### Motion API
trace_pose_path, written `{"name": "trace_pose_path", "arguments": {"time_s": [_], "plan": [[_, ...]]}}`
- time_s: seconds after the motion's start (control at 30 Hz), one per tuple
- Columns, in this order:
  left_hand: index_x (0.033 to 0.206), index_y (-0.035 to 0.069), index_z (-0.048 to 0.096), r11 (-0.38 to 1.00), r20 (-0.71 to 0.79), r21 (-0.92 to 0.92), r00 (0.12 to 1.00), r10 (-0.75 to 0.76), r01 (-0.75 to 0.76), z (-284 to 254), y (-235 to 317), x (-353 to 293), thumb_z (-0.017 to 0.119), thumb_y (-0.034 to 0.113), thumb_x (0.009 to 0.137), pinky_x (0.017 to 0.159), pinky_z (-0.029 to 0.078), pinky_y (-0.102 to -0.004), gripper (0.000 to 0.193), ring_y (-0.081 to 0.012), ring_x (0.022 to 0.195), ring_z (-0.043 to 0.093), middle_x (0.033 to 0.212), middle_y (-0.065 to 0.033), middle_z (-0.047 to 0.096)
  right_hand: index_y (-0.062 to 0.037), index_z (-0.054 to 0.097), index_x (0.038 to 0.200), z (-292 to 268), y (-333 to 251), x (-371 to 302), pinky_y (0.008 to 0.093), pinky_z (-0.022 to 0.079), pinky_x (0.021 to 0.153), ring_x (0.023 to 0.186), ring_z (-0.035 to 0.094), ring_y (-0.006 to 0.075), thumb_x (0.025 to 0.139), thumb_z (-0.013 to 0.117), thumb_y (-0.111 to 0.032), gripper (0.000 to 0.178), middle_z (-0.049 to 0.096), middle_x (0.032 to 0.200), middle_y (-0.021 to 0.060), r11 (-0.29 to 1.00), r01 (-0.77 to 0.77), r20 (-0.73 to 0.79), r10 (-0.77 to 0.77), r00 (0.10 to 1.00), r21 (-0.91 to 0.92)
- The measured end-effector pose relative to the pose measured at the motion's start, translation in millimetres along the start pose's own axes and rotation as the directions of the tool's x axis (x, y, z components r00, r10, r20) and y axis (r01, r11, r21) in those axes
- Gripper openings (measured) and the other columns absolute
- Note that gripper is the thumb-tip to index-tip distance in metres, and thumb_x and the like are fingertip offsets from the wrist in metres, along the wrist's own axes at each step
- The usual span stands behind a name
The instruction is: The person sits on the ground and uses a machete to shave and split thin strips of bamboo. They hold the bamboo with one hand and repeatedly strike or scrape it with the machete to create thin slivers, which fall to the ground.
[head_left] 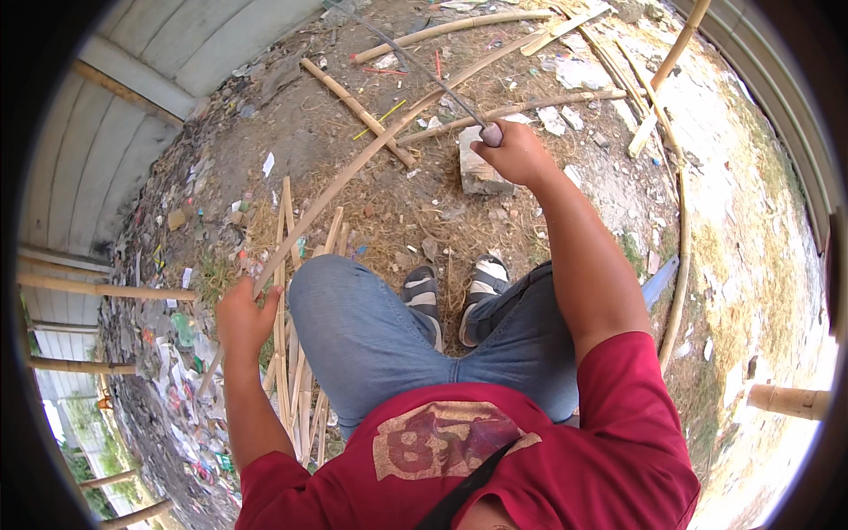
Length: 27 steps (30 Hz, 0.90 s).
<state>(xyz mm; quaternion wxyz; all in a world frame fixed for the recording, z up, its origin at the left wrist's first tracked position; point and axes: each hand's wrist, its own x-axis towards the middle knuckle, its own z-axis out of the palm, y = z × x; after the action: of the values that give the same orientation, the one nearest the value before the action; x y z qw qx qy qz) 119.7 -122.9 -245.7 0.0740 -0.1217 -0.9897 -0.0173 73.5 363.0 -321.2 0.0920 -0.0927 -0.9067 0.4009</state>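
Observation:
My left hand [245, 322] is closed around the near end of a long split bamboo strip [352, 166], which runs up and to the right over the ground. In my right hand [519, 155] is the rounded handle of a machete [422, 68], its long thin dark blade pointing away to the upper left, seen nearly edge-on. The blade crosses above the strip in this view; whether they touch, I cannot tell. Just below my right fist stands a pale concrete block [481, 175] on the ground.
Bamboo pieces [358, 113] lie ahead on littered soil. Several split strips [284, 353] lie beside my left knee. A pale blue flat blade [660, 283] and a curved bamboo length [682, 256] are at my right. A panel wall [141, 88] with bamboo poles bounds the left.

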Motion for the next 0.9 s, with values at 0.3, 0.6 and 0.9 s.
{"name": "trace_pose_path", "arguments": {"time_s": [0.3,0.6,0.9], "plan": [[0.085,0.002,0.061,0.998,-0.01,-0.045,0.999,0.05,-0.05,7,-9,-5,0.077,0.036,0.088,0.064,0.049,-0.048,0.038,-0.0403,0.071,0.064,0.075,-0.0174,0.064,-0.0023,0.067,0.087,-6,-19,-10,0.0457,0.05,0.068,0.07,0.063,0.0399,0.084,0.077,-0.027,0.027,0.065,0.073,0.0193,0.957,0.288,0.088,-0.283,0.955,-0.045],[0.085,0.003,0.061,0.99,0.054,-0.139,0.998,0.018,-0.011,12,3,-5,0.077,0.031,0.088,0.063,0.049,-0.0486,0.033,-0.0403,0.068,0.064,0.075,-0.0165,0.065,-0.0083,0.068,0.091,27,-46,-24,0.0477,0.054,0.071,0.078,0.068,0.0398,0.082,0.074,-0.025,0.02,0.069,0.078,0.0183,0.917,0.379,0.094,-0.369,0.925,-0.124],[0.083,0.003,0.06,0.993,-0.024,0.1,0.997,0.067,-0.065,-3,-41,-17,0.073,0.029,0.09,0.062,0.047,-0.0503,0.03,-0.0423,0.068,0.063,0.075,-0.0197,0.065,0.0007,0.066,0.096,-7,23,19,0.0437,0.052,0.068,0.07,0.066,0.0361,0.087,0.076,-0.035,0.038,0.069,0.079,0.0208,0.976,-0.2,-0.193,0.213,0.958,0.088]]}}
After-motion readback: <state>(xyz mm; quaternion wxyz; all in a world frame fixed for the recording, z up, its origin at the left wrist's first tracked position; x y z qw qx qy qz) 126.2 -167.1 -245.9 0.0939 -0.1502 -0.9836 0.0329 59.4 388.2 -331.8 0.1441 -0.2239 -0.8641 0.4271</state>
